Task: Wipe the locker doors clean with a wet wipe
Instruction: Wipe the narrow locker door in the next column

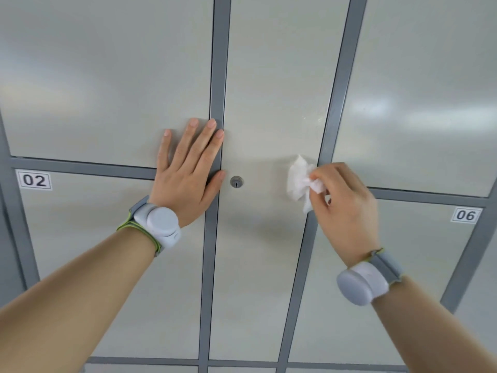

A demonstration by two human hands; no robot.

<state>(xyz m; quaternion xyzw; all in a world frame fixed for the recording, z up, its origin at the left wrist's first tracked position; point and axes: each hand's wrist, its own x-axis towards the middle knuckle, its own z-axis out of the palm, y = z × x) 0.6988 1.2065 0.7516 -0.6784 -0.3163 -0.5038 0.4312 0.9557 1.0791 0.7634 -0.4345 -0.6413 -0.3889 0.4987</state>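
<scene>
From my feed I count five locker door panels: one tall middle door (269, 76), two on the left and two on the right, set in a grey frame (219, 76), with slivers of more along the bottom edge. I see two number labels, 02 (34, 180) and 06 (466, 215), one keyhole lock (236, 181), one wet wipe (298, 179), and two white wrist devices, one on the left wrist (161, 224) and one on the right wrist (360, 284).

My left hand (188, 173) lies flat, with fingers straight and a little spread. It presses the upper left door and the grey post, its thumb tip just beside the lock. My right hand (347, 208) pinches the crumpled white wipe between curled fingers and thumb. The wipe is held at the middle door near its right edge, about level with the lock. I cannot tell if it touches the panel.
</scene>
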